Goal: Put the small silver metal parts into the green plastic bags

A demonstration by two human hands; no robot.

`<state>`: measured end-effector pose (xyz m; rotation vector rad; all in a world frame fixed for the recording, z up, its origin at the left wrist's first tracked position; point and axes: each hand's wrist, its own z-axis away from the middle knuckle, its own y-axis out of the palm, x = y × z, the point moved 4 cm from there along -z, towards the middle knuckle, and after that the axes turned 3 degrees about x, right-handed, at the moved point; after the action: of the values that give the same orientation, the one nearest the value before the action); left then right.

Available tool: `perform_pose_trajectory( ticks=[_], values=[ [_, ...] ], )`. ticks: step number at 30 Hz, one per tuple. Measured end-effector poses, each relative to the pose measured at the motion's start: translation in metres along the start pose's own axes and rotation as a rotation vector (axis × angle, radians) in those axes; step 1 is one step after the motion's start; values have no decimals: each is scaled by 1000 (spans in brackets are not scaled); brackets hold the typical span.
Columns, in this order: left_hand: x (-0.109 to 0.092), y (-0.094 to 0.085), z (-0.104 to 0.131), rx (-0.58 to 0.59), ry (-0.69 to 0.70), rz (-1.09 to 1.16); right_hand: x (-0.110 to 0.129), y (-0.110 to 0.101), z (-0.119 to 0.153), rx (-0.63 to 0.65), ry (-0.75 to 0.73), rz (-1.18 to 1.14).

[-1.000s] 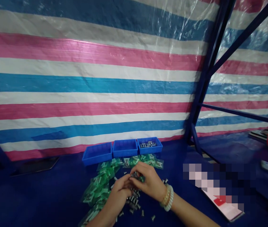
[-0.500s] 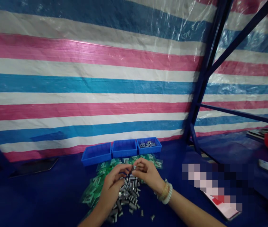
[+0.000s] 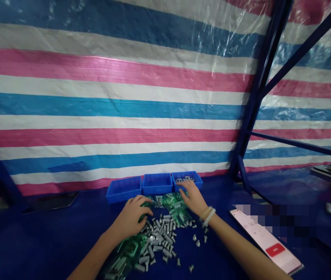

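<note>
Left hand (image 3: 136, 214) loosely arched, thumb parted from curved fingers, nothing visibly pinched, underside of palm hidden. Right hand (image 3: 193, 194) spread, thumb well away from fingers, no held piece visible, fingertips over the near rim of a smooth blue plastic tray (image 3: 193, 187) with shiny metal pieces inside. Between both hands and nearer the body, a loose heap of metal fasteners (image 3: 159, 233): grey cylinders and flared-head screws. Just beside the right thumb, crinkled, translucent green packets (image 3: 178, 208); more below the left wrist. Well right of the right hand, a slim phone (image 3: 270, 241), pink-screened, digits partly legible as "01 14", lettering on its red button too small to read.
</note>
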<state>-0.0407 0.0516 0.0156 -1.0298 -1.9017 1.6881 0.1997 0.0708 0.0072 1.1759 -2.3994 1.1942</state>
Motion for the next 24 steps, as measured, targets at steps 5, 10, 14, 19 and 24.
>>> perform_pose_trajectory(
  ticks=[5,10,14,19,24],
  values=[
    [-4,1,3,85,-33,-130,36,3,24,54,-54,-82],
    [-4,3,-2,71,-24,-167,44,4,29,-2,-5,-188],
    [-18,-2,-6,-109,-3,25,46,17,36,71,133,-412],
    [-44,-3,-4,-311,-19,316,58,28,41,169,184,-638],
    [-55,3,-3,-329,-172,580,63,16,41,53,133,-600]
  ],
)
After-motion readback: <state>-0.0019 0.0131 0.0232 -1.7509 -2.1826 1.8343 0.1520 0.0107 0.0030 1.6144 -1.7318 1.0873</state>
